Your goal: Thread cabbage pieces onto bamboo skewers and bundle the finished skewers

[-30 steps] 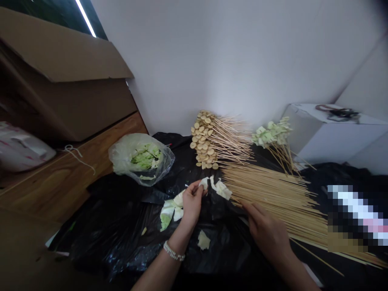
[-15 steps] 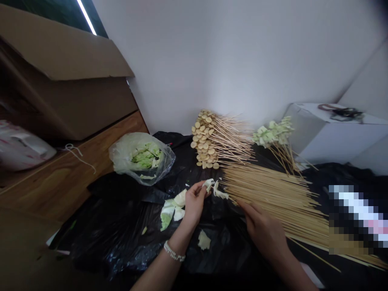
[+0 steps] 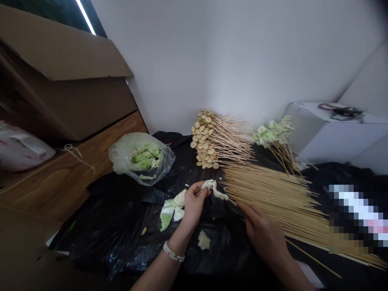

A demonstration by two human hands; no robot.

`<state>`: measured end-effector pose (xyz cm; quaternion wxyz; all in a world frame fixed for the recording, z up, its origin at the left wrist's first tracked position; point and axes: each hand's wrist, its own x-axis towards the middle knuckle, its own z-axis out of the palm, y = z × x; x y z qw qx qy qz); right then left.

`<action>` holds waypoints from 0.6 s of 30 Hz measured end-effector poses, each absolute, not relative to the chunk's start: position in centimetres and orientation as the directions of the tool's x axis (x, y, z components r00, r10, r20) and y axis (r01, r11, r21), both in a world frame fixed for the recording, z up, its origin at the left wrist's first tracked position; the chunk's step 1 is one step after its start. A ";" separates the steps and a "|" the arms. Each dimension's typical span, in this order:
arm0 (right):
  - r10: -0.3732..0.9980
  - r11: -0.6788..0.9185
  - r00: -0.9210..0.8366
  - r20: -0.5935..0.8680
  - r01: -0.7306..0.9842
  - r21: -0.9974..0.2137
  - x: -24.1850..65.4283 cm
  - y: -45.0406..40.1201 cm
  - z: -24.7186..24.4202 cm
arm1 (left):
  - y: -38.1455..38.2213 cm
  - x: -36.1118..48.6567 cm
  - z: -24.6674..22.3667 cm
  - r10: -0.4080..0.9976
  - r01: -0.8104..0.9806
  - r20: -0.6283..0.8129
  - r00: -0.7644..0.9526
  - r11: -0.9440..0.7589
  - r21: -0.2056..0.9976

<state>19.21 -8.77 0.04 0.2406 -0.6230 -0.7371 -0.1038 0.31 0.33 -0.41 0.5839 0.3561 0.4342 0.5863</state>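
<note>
My left hand [image 3: 195,199] pinches a pale cabbage piece [image 3: 207,184] between thumb and fingers. More cabbage [image 3: 220,195] hangs to its right, at the tip of a thin wooden skewer [image 3: 232,201]. That skewer runs back to my right hand [image 3: 261,226], whose fingers are closed on it beside the pile of bare skewers [image 3: 273,194]. Loose cabbage leaves [image 3: 167,213] lie left of my left wrist, and one small piece [image 3: 204,240] lies below it on the black plastic sheet [image 3: 136,230].
Behind stand potato-slice skewers [image 3: 204,141] and a bunch of cabbage skewers [image 3: 273,132]. A clear bag of cabbage [image 3: 145,157] sits at the left, near a cardboard box [image 3: 91,101]. A white box [image 3: 327,133] is at the right against the wall.
The cabbage at the skewer tip has shifted slightly left, closer to the piece in my left hand. Both hands have stayed almost where they were.
</note>
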 end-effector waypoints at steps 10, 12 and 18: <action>0.896 0.207 -0.127 0.427 0.967 -0.147 19.1 -8.6 -0.7 | 0.5 0.4 -0.5 0.997 -0.298 -0.060 -0.058 0.041 0.954; 0.896 0.195 -0.123 0.426 0.972 -0.129 19.0 -8.7 -0.9 | 0.4 0.4 -0.4 0.997 -0.277 -0.043 -0.063 0.023 0.960; 0.891 0.157 -0.122 0.437 0.987 -0.045 18.4 -9.0 -0.8 | 0.4 0.4 -0.6 0.997 -0.211 -0.003 -0.083 -0.015 0.977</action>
